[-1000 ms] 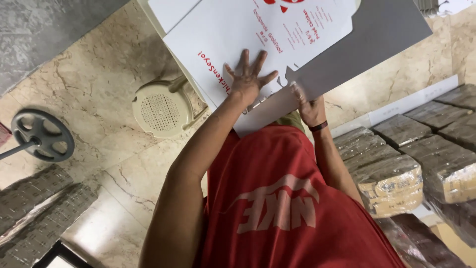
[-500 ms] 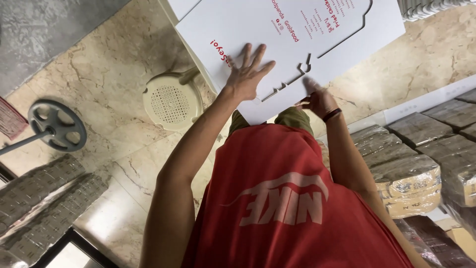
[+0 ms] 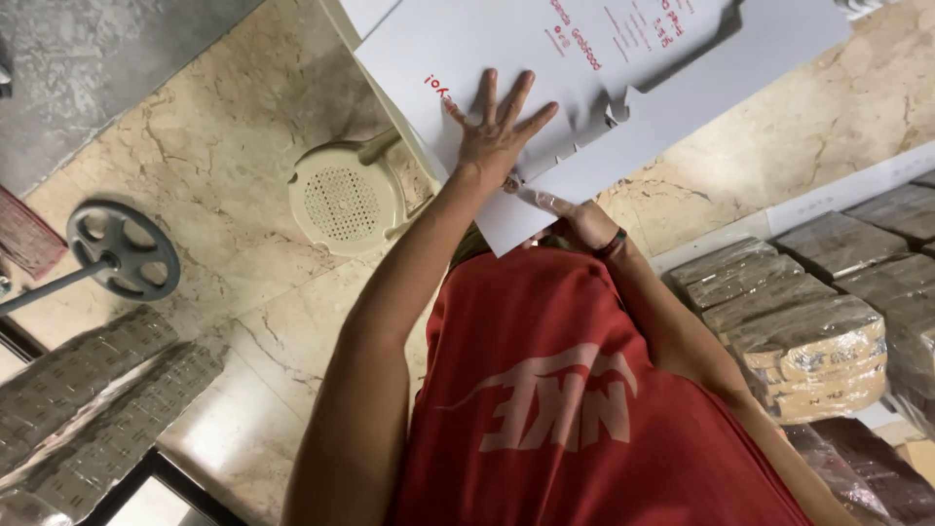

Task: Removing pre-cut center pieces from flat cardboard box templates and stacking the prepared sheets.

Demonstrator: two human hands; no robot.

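A large white flat cardboard box blank (image 3: 545, 58) with red print and cut slots lies in front of me, over a cream surface. My left hand (image 3: 497, 131) is pressed flat on it, palm down, fingers spread. My right hand (image 3: 575, 216), with a dark band on the wrist, grips the sheet's near edge from below, its fingers partly hidden under the board. The right part of the sheet (image 3: 721, 78) is folded along the slotted line and looks greyer. My red shirt fills the lower middle.
A cream round plastic stool (image 3: 341, 200) stands left of the sheet on the marble floor (image 3: 224, 146). A grey weight plate on a bar (image 3: 122, 248) lies far left. Plastic-wrapped brown bundles (image 3: 808, 331) are stacked on the right, and more wrapped packs (image 3: 97, 390) at lower left.
The sheet lay flat half a second ago; now its right part is bent up along the slots. My left hand stays spread on it, and my right hand has slid under the near edge.
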